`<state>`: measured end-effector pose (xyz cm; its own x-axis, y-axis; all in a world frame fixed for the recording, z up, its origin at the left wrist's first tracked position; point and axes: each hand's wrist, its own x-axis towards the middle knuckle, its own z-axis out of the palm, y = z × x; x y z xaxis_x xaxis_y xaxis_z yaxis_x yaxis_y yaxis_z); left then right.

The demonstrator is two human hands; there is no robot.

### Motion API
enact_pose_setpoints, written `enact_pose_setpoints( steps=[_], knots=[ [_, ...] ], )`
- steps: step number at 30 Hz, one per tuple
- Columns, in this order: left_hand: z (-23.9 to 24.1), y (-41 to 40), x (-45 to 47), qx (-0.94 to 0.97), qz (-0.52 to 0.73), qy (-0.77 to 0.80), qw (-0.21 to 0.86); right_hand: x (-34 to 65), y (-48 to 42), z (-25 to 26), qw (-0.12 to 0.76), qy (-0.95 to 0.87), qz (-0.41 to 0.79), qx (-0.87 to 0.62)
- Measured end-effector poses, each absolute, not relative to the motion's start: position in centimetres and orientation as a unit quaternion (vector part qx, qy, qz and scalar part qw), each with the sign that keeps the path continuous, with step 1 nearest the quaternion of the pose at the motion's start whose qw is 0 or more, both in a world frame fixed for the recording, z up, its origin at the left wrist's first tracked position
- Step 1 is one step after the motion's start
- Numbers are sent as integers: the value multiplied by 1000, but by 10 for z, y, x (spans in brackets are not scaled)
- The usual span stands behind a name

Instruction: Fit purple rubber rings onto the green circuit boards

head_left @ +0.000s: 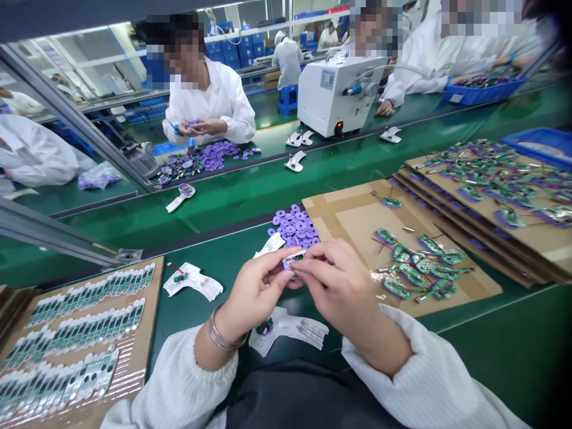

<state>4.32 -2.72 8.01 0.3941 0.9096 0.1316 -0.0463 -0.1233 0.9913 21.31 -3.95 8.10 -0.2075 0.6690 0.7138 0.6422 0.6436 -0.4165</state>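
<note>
My left hand [261, 286] and my right hand [342, 280] meet in front of me. Between their fingertips they pinch a small white and purple part [287, 262], mostly hidden by the fingers. Below the hands lies a white plastic shell [286, 335] with a small green board at its left end. A second white shell [193, 281] with a red wire rests left of my left hand. Just beyond my fingers are another white shell [269, 244] and a heap of purple discs [295, 226].
On the right, a cardboard sheet [353, 208] bears wired green boards [415, 262], beside stacked cardboard layers [465, 232]. At left, rows of board strips [89, 292] lie on cardboard. A green conveyor [232, 196] carries white shells [295, 161]. Across it, a person [210, 101] handles purple parts.
</note>
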Motion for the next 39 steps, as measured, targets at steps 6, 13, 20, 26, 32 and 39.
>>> enact_pose_setpoints(
  steps=[6,13,20,26,32,39],
  knots=[
    [70,-31,46,588,462,386,540,207,-35,77,444,-785,42,-431],
    [65,-13,34,471,464,418,623,222,-25,89,518,-758,96,-383],
    [57,23,9,386,443,483,649,240,-7,52,565,-646,207,-469],
    [59,32,10,374,475,484,632,213,-5,17,371,-587,576,-432],
    [66,62,-11,404,503,485,590,210,-4,16,386,-598,560,-424],
    [73,197,-84,294,619,562,463,218,8,-5,442,-594,486,-465]
  ],
)
